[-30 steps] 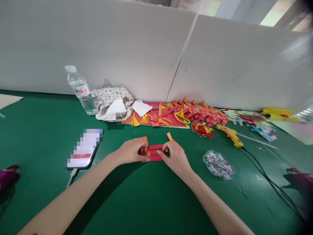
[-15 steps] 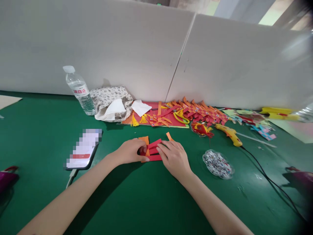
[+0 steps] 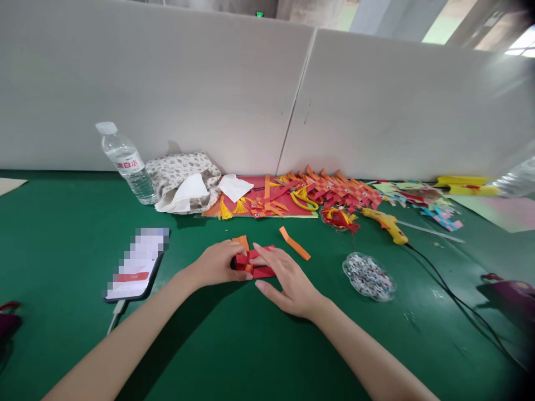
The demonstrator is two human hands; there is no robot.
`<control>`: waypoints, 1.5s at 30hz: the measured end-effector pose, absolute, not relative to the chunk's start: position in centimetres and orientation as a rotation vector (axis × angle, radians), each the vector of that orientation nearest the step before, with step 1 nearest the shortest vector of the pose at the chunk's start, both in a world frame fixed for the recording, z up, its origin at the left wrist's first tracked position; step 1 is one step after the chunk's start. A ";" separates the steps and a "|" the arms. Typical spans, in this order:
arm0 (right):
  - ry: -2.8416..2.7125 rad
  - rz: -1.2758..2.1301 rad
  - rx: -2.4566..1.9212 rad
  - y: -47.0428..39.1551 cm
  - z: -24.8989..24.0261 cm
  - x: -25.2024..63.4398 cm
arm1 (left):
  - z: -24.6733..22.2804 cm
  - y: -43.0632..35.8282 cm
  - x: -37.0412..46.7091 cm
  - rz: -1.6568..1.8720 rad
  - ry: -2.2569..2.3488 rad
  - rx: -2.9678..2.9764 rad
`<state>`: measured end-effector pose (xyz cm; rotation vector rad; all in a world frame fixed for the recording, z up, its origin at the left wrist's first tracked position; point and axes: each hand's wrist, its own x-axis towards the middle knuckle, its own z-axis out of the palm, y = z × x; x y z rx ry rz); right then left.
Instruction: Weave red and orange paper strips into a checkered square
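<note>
Red and orange paper strips (image 3: pixel 263 272) lie woven together on the green table, partly covered by my fingers. My left hand (image 3: pixel 219 263) grips the left end of the weave between thumb and fingers. Over its right part lies my right hand (image 3: pixel 288 281), fingers stretched out and thumb apart, touching the red strips. A loose, bent orange paper strip (image 3: pixel 295 244) rests on the table just beyond my right hand. Part of the weave is hidden under both hands.
At the back are a water bottle (image 3: pixel 127 164), a patterned tissue bag (image 3: pixel 179 178) and finished woven paper fish (image 3: pixel 334 189). To the right lie a yellow glue gun (image 3: pixel 387 225) with its cord and a dish of googly eyes (image 3: pixel 368 277). A phone (image 3: pixel 136 267) is at left.
My right hand has shifted left across the weave and its fingers have straightened. The loose orange strip now shows fully beside it. The view has turned slightly.
</note>
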<state>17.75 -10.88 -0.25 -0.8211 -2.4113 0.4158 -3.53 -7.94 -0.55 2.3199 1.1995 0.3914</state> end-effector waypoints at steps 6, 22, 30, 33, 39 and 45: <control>-2.494 0.416 -0.829 -10.9 -0.6 17.6 | -0.1 -8.0 -3.5 0.371 1.183 2.231; -2.064 0.092 -1.995 -6.6 -1.5 21.9 | -0.4 -7.8 -3.8 0.346 1.240 2.226; -2.042 0.091 -1.718 -6.5 -1.7 22.0 | -0.5 -7.8 -3.8 0.335 1.235 2.250; -2.060 -0.094 -1.552 -6.7 -1.3 21.7 | -0.4 -7.7 -3.8 0.339 1.228 2.258; -1.950 0.167 -1.238 -7.9 -0.4 20.4 | -0.3 -7.7 -3.8 0.343 1.227 2.261; -1.779 0.904 -1.029 -9.5 0.7 18.9 | -0.6 -7.7 -3.9 0.373 1.184 2.289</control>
